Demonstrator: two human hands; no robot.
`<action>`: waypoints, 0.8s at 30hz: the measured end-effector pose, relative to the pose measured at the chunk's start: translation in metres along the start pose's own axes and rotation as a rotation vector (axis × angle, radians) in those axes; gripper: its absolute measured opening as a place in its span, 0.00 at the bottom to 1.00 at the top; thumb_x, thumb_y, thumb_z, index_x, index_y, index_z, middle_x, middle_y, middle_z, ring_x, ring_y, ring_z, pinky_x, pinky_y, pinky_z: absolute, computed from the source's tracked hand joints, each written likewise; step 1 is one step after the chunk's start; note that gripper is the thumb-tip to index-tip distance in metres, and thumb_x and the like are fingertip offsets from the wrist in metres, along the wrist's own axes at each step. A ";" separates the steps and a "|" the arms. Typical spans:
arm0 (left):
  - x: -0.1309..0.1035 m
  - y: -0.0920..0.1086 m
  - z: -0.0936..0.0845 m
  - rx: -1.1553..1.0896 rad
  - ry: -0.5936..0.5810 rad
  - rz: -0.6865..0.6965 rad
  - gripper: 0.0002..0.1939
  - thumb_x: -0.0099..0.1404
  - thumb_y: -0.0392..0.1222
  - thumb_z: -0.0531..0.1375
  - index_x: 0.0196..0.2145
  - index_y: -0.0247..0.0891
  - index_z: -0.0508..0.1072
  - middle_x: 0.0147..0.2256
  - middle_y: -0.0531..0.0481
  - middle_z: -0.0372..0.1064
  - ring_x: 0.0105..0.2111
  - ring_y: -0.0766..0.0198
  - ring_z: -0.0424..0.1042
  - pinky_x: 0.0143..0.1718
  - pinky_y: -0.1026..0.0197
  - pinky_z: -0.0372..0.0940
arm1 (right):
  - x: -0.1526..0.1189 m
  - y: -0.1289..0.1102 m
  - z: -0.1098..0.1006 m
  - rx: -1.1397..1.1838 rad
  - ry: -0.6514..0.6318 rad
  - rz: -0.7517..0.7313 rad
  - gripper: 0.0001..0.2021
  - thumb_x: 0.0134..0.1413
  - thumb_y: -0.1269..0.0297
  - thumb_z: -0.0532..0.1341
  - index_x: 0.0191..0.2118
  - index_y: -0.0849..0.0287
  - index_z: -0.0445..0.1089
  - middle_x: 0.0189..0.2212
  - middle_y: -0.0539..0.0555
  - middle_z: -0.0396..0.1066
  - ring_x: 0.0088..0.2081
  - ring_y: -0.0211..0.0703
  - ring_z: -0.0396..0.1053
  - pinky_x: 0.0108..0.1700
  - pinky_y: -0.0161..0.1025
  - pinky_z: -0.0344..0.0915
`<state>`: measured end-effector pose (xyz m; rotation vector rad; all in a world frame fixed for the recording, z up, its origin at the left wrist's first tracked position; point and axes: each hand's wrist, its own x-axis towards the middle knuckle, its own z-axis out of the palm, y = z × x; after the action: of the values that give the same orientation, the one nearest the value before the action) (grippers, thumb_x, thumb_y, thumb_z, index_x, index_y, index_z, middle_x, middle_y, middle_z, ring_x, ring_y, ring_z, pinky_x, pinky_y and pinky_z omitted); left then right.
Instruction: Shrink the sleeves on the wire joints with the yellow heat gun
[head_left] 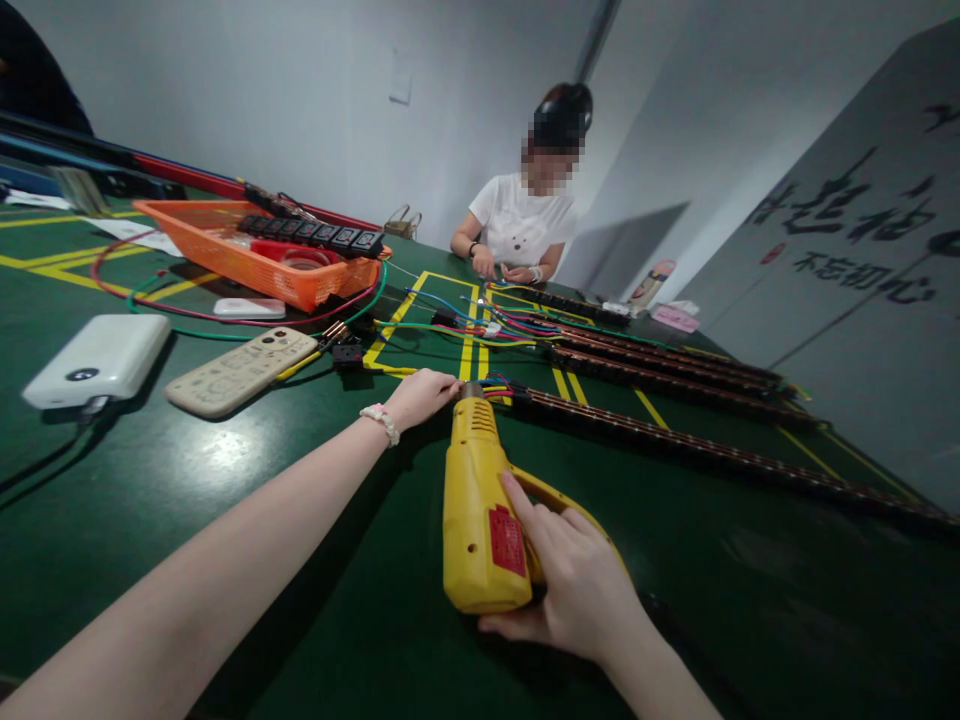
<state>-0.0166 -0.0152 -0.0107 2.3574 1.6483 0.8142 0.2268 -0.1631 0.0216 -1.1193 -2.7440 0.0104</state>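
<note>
My right hand (577,570) is wrapped around the handle of a yellow heat gun (480,500) with a red label on its side. Its metal nozzle points away from me, close to the fingertips of my left hand (424,398). Those fingers are pinched on thin wires, partly hidden by the hand and nozzle. Just beyond the nozzle, red and yellow wires (496,393) run into the end of a long dark strip (675,440) lying on the green table (337,560). A small black connector (347,357) lies left of my left hand.
A phone (240,375) and a white power bank (97,360) with a cable lie at left. Behind them stands an orange basket (300,290) holding black parts. More long strips (675,370) and loose wires lie farther back. A co-worker (525,220) handles wires across the table.
</note>
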 end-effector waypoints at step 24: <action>0.000 0.002 0.001 0.003 0.026 0.009 0.23 0.66 0.51 0.43 0.28 0.38 0.72 0.25 0.48 0.70 0.25 0.64 0.66 0.24 0.65 0.48 | -0.021 0.030 -0.002 -0.256 0.194 -0.008 0.53 0.41 0.35 0.55 0.64 0.67 0.34 0.38 0.60 0.70 0.32 0.48 0.69 0.35 0.43 0.61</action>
<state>-0.0142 -0.0162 -0.0108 2.3676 1.6511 0.8487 0.2626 -0.1559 0.0175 -1.1029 -2.6269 -0.4383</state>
